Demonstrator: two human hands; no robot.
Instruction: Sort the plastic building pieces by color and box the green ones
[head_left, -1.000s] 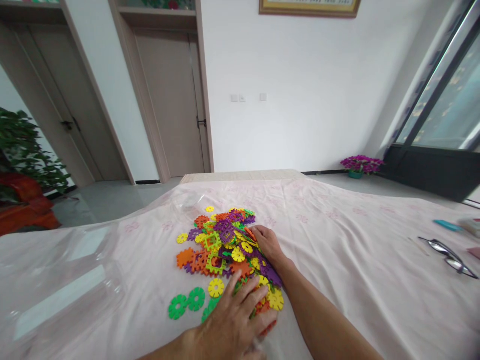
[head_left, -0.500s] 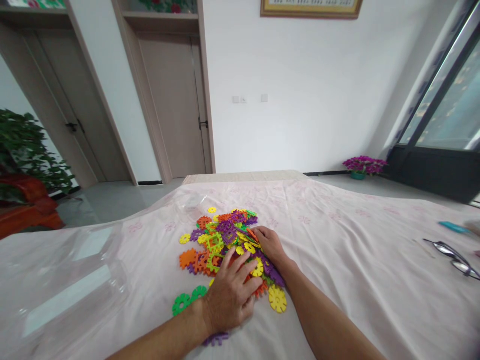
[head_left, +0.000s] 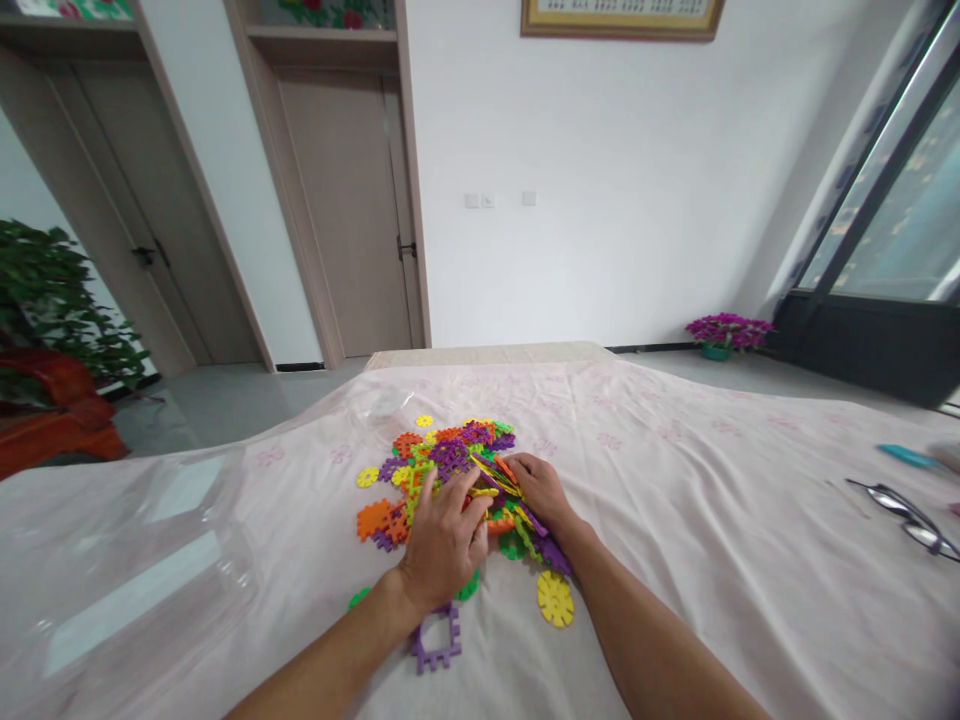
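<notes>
- The left hand [head_left: 442, 540] lies palm down with fingers spread over the near edge of a pile of interlocking plastic pieces [head_left: 450, 465] at the centre of the frame; it grips nothing that can be seen.
- The right hand [head_left: 544, 495] presses against the right side of the pile, fingers curled among the pieces; whether it holds one cannot be told.
- The pile sits on a pink cloth-covered surface [head_left: 675, 520] under clear plastic sheeting.
- Loose pieces lie just below the pile: a purple square frame [head_left: 436, 640] beside the left wrist and a yellow disc [head_left: 555, 598] near the right forearm.
- Judging by their look, the pieces are light, thin, stiff plastic with notched rims; they would likely slide on the slick sheeting and are best pinched by the edges.
- A pair of glasses [head_left: 904, 518] rests at the right edge of the frame, well apart from the hands.
</notes>
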